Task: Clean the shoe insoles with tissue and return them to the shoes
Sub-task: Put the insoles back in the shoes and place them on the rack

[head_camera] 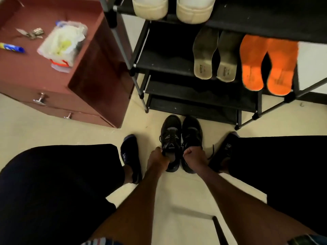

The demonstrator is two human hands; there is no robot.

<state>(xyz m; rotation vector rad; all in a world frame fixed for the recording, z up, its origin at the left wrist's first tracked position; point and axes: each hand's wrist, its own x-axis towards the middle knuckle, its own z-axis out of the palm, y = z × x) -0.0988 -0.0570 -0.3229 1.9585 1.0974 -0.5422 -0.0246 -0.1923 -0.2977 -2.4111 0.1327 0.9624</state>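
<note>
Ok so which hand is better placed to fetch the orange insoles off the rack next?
The right hand, probably. The orange foam insoles lean at the right end of the black metal shoe rack, on that hand's side. Both hands grip black lace-up sneakers; the left hand would reach across.

Two black shoes (180, 138) stand on the floor at centre. Four insoles lean on the rack at two o'clock: two grey (215, 55), two orange (269, 64). Two white shoes (172, 7) sit at twelve o'clock. Two hands, left (157, 157) and right (194, 156). At ten o'clock: one tissue pack (62, 44), one key bunch (32, 33), one blue tube (11, 47).
</note>
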